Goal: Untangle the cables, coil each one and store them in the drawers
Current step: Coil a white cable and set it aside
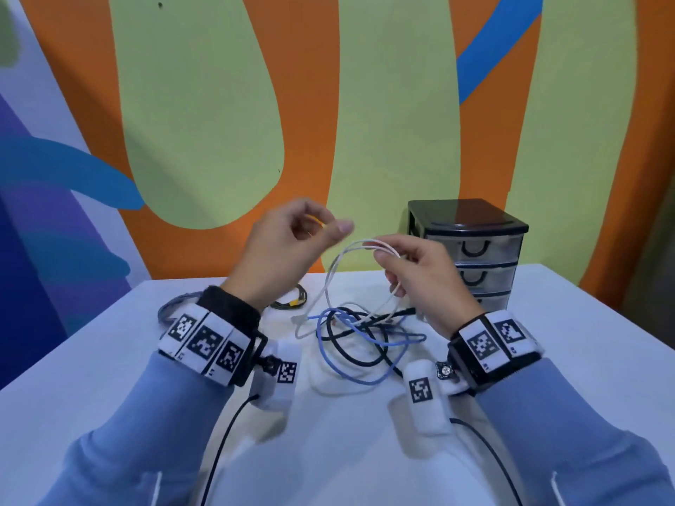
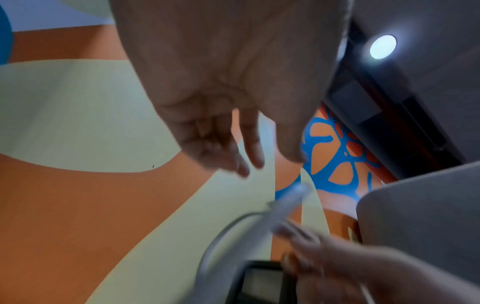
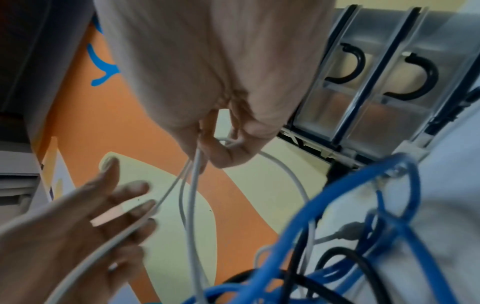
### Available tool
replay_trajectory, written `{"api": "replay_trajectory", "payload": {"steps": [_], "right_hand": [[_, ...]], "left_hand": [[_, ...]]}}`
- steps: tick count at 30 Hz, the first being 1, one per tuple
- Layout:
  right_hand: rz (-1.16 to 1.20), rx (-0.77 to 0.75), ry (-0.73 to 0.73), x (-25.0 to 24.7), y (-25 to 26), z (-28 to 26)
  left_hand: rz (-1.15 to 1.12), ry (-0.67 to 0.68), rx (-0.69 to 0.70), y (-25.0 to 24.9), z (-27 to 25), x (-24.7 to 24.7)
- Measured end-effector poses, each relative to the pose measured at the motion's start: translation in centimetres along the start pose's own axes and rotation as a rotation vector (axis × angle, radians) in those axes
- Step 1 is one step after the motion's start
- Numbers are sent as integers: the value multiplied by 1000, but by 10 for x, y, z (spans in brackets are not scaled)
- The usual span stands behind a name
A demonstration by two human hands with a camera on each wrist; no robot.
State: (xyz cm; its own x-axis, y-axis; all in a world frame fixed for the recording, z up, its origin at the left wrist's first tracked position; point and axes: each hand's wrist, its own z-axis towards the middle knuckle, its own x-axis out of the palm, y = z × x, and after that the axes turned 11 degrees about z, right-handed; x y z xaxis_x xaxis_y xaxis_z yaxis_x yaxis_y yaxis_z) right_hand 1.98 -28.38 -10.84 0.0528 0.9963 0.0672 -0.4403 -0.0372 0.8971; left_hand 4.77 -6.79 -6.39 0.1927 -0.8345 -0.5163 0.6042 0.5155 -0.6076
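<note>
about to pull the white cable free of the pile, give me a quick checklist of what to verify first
1. Right hand grips the white cable: ok, loops pinched between thumb and fingers.
2. Left hand has a hold: not ok, fingers loose in the wrist views, cable only runs across them.
3. White cable clear of the tangle: not ok, its lower run drops in among the blue cable and black cable.
4. Which strand crosses over which: cannot tell, the pile is too knotted.
5. Drawers ready to receive a coil: not ok, those visible are closed.
6. Table room for coiling: ok, bare surface beside the pile.
</note>
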Motion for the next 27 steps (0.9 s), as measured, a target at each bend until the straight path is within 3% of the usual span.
{"api": "replay_trajectory", "payload": {"steps": [2,4,7,10,13,15,19,22,25,27], "right_hand": [[10,-48,15,4,5,-2],[48,-86,-1,6,8,-2],[36,-124,-92,4,7,1],[-23,-133,-211,-4,5,5],[77,-115,-352,-11,12,7],[177,-91,-395,-14,19,8],[179,-85,-506,-25,22,10],[225,-38,-558,-32,27,9],[228,95,-457,-24,34,6],[147,130,-297,-11,37,4]], "left_hand": [[113,196,62,3,-14,11],[119,198,75,7,-18,15],[165,54,36,7,-16,9],[303,-192,36,9,-13,-1],[270,-423,-72,12,-9,-24],[283,-483,-117,12,-12,-37],[300,-465,-129,15,-21,-57],[293,-497,-222,25,-21,-67],[510,-435,-310,30,-20,-62],[509,-311,-195,26,-19,-51]]}}
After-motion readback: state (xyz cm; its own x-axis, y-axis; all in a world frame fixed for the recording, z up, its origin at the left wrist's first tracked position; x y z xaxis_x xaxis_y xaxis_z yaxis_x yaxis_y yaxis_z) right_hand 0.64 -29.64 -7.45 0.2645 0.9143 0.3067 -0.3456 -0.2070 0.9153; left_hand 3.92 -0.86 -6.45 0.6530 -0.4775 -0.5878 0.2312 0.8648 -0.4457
